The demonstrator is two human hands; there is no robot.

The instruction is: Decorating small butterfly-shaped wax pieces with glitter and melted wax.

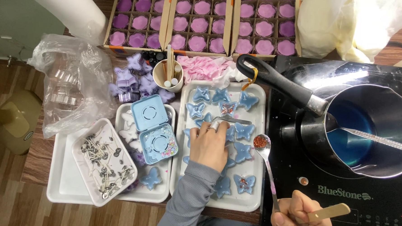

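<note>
The fingers of the right hand (300,212) were clenched around the thin handle of a spoon (262,143), together with a flat wooden stick (328,211); its small bowl, heaped with coppery glitter, hung level over the right edge of the white tray (255,124). The spoon looked light and stiff, but the loose glitter would likely spill at any tilt, so a grip low on the handle seemed sensible. The left hand (210,144) lay with fingers curled down on the blue butterfly moulds (244,130) in that tray, pinching something I could not make out; the moulds probably held soft, easily marred wax. On the worktop to the right a pot (369,130) of blue liquid stood on a black hob (385,195).
</note>
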